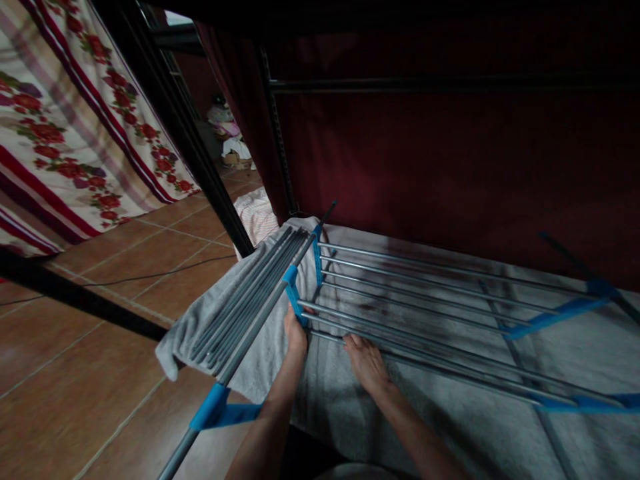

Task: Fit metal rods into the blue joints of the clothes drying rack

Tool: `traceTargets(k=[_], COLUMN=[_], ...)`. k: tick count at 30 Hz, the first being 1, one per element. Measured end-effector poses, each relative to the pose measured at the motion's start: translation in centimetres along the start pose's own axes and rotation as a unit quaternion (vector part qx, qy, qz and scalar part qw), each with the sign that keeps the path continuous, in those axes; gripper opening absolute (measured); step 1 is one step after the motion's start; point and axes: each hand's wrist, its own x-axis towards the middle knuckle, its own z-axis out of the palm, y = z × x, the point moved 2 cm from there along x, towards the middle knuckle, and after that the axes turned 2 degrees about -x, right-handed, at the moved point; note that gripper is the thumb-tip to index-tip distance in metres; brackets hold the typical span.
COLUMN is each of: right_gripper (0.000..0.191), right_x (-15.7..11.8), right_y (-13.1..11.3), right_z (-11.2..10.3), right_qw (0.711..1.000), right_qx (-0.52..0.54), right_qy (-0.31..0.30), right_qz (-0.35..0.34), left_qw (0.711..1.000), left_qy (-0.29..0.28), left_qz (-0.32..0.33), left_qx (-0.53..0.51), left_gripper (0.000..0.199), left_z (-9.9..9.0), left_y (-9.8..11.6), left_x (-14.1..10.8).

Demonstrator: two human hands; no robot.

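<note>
A rack of grey metal tubes with blue plastic brackets lies across a grey blanket. My left hand is wrapped round the lower part of a blue bracket at the rack's left end, its fingers partly hidden behind it. To its right, my right hand has its fingers closed round the lowest tube near that bracket. A thicker pole runs diagonally through the left brackets. Several loose grey tubes lie side by side just left of this pole.
Under the rack is the grey blanket. Black metal frame posts and a lower bar stand at the left. Behind hangs a dark red curtain. A floral cloth hangs over the tiled floor, where a thin cable runs.
</note>
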Motion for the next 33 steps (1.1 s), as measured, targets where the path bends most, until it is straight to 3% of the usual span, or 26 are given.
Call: traceTargets(k=[6, 13, 20, 33], right_gripper=[0.053, 0.059, 0.060, 0.065], right_x=[0.2, 0.4, 1.0, 1.2], right_y=[-0.1, -0.3, 0.1, 0.8], right_z=[-1.6, -2.6, -2.4, -1.5], right_qw=[1.000, 0.999, 0.993, 0.994], right_qx=[-0.015, -0.018, 0.004, 0.024], right_qy=[-0.022, -0.033, -0.116, -0.104], right_qz=[0.001, 0.006, 0.024, -0.010], left_qw=[0.998, 0.998, 0.998, 0.998], left_qy=[0.013, 0.027, 0.021, 0.014], left_qz=[-0.018, -0.006, 0.000, -0.019], left_qx=[-0.058, -0.057, -0.060, -0.058], left_gripper=[0.051, 0.054, 0.055, 0.053], left_z=[0.1, 0.2, 0.0, 0.4], left_y=[0.1, -0.5, -0.9, -0.6], left_x=[1.1, 1.0, 1.1, 1.1])
